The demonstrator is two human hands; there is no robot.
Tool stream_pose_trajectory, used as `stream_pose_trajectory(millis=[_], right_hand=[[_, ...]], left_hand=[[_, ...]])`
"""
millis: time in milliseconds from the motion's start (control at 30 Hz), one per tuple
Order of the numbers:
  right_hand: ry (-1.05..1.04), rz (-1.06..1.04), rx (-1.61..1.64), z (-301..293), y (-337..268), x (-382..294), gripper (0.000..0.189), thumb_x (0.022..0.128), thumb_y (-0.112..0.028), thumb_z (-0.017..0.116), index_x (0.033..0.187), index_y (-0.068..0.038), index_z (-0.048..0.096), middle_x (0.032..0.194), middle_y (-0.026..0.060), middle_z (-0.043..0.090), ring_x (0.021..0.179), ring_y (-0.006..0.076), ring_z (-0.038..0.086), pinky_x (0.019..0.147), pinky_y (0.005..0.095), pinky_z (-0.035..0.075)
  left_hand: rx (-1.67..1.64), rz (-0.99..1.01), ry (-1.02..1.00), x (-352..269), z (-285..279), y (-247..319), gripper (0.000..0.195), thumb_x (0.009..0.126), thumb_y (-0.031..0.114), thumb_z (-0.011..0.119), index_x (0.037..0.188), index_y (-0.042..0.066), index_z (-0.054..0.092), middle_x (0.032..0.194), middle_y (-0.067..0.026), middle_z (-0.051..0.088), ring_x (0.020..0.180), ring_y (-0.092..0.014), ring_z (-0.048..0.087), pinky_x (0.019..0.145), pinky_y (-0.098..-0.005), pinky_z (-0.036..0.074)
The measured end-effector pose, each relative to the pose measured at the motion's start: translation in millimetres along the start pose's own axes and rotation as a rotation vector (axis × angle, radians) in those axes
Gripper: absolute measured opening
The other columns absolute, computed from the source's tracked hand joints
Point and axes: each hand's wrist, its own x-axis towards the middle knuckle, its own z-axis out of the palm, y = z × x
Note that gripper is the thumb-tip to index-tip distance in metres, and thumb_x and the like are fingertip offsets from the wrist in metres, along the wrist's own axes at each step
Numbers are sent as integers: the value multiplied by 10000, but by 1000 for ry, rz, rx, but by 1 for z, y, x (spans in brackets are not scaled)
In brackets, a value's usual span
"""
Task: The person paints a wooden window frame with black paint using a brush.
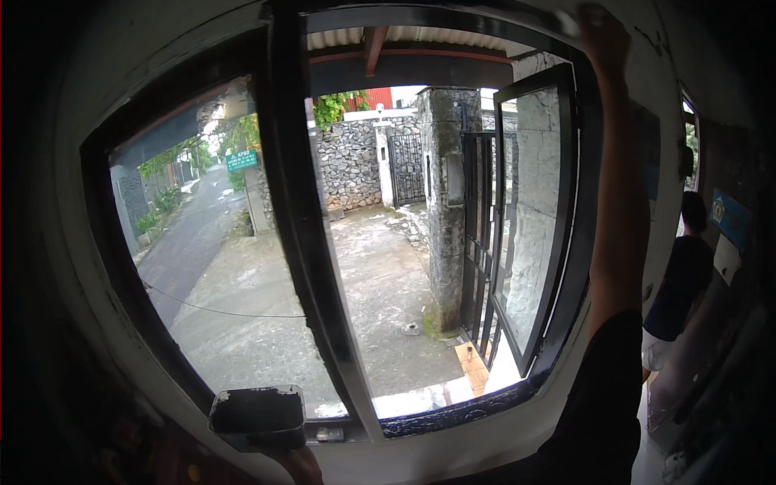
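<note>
In my left hand [294, 462], at the lower left, rests a rectangular clear plastic tub [257, 418] with dark contents and dark smears on its rim. The tub is level, in front of the lower corner of the black window frame [330, 327]. My right arm is stretched up along the right side of the window. My right hand [603, 36] is at the upper right corner of the frame, its fingers closed around a small pale thing, blurred and too dim to name.
A glazed casement [533, 224] stands swung outward at the right. A small object [330, 434] lies on the sill. Outside, a brush [469, 353] lies on a tiled ledge [476, 379] by a metal gate [479, 242]. Another person [679, 291] stands indoors at the far right.
</note>
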Motion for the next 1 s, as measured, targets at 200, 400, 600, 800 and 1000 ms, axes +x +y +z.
stream_pose_trajectory(millis=[200, 400, 600, 800, 1000], right_hand=[[-256, 393, -111, -6, -61, 11, 508, 897, -569, 536, 923, -89, 700, 858, 132, 712, 713, 335, 692, 666, 437, 545], [29, 617, 1369, -24, -160, 29, 153, 881, -136, 673, 910, 14, 659, 843, 110, 678, 740, 207, 676, 678, 344, 586], [58, 472, 234, -35, -89, 8, 168, 865, -208, 645, 887, -45, 680, 795, 163, 690, 716, 335, 676, 655, 415, 546], [227, 448, 832, -31, -162, 15, 130, 835, -153, 678, 857, -26, 667, 763, 139, 692, 722, 257, 688, 656, 382, 536], [142, 466, 890, -19, -87, -28, 189, 879, -180, 654, 837, 4, 664, 748, 136, 683, 710, 247, 678, 641, 367, 538]], left_hand=[[26, 12, 8, 49, -14, 34, 736, 928, 670, 242, 1522, 244, 158, 1477, -60, 369, 1255, -260, 485, 1000, -504, 464], [55, -19, 1, 61, -25, 46, 755, 917, 688, 241, 1522, 245, 158, 1480, -62, 364, 1262, -268, 477, 1000, -519, 459], [50, -2, 15, 66, -23, 52, 774, 905, 706, 240, 1522, 245, 157, 1483, -64, 359, 1270, -275, 469, 999, -533, 454], [60, 8, -9, 57, 3, 38, 793, 894, 723, 238, 1522, 246, 157, 1486, -66, 353, 1277, -283, 462, 998, -547, 449], [79, 9, -29, 33, 25, 18, 812, 883, 741, 237, 1522, 247, 156, 1490, -69, 348, 1284, -290, 454, 998, -561, 444]])
